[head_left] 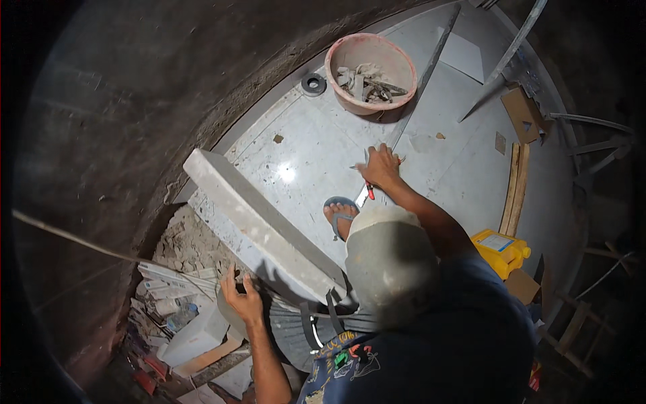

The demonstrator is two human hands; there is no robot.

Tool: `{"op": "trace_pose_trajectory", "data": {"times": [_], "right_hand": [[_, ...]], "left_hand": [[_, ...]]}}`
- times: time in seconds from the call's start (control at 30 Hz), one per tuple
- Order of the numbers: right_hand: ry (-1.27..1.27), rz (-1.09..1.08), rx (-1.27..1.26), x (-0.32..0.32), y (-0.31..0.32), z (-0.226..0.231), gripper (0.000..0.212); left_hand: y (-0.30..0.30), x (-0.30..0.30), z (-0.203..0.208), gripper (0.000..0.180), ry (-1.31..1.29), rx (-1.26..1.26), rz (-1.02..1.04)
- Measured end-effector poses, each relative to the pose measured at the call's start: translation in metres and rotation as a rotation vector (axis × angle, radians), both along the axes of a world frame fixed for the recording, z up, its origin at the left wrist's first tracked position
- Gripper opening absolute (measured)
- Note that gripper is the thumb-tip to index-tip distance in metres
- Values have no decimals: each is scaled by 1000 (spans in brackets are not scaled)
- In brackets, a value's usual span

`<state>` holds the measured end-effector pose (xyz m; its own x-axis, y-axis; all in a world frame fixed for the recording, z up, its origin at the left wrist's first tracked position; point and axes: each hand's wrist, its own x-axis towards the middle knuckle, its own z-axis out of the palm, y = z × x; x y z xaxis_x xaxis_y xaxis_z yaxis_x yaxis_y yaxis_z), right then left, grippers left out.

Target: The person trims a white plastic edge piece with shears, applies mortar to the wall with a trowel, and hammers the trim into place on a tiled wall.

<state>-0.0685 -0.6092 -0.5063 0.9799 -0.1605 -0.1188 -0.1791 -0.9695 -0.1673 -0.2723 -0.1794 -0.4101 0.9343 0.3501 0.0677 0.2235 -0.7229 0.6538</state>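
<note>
My right hand is curled over a small red-handled tool on the pale floor. Bits of metal and red stick out around its fingers; the exact kind of tool is hidden. Beneath it runs a long straight metal bar. My left hand is open, fingers apart, beside a long pale block and above the rubble. A round grey thing, partly covered, is close to that palm. Between my hands are my sandalled foot and bent knee.
A pink basin of scraps stands at the far side near a dark ring. Rubble and litter lie at left by the wall. To the right are a yellow jerrycan, a wood strip and a cardboard box.
</note>
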Motion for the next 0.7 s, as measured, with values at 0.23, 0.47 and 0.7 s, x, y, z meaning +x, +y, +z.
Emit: {"op": "trace_pose_trajectory", "data": {"times": [0.23,0.47,0.7], "right_hand": [[-535,37,582,190,-52,76,20],[285,390,215,311,-74,-36,25],[187,280,-77,307,-83,-26,36]], "left_hand": [[-49,58,-60,68,95,-4,180],[-76,79,-86,68,155,111,222],[-75,82,-97,65,110,139,184]]}}
